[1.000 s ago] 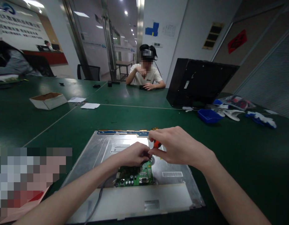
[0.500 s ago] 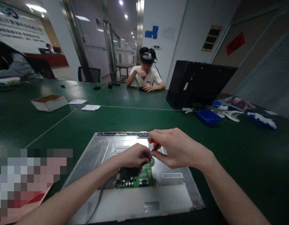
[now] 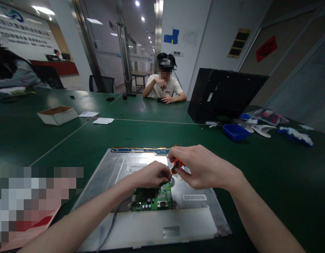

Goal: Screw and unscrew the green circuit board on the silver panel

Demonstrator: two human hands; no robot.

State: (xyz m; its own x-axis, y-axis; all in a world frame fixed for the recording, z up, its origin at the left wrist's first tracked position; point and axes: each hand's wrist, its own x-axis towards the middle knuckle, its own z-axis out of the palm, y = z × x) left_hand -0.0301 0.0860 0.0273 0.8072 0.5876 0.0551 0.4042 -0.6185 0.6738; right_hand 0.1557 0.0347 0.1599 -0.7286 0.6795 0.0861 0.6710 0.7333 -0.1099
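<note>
A silver metal display panel (image 3: 194, 225) lies flat in front of me, with a green circuit board (image 3: 152, 203) on its middle. My right hand (image 3: 202, 167) grips a red and black screwdriver (image 3: 177, 164), its tip pointing down at the board's upper right corner. Beside that tip, my left hand (image 3: 154, 175) is closed in a pinch over the board's upper edge; whatever lies between its fingers is hidden. A grey cable (image 3: 113, 225) runs from the board's left side towards the panel's near edge.
Beyond the panel on the green table (image 3: 152, 131) stand a black monitor housing (image 3: 225, 95), a blue tray (image 3: 235, 132) and an open white box (image 3: 57, 116). Gloves (image 3: 295, 135) lie at the right. Another person (image 3: 165, 82) sits across the table.
The fingers of my right hand have shifted slightly on the screwdriver, and more of its handle shows. My left hand stays at the same corner of the board.
</note>
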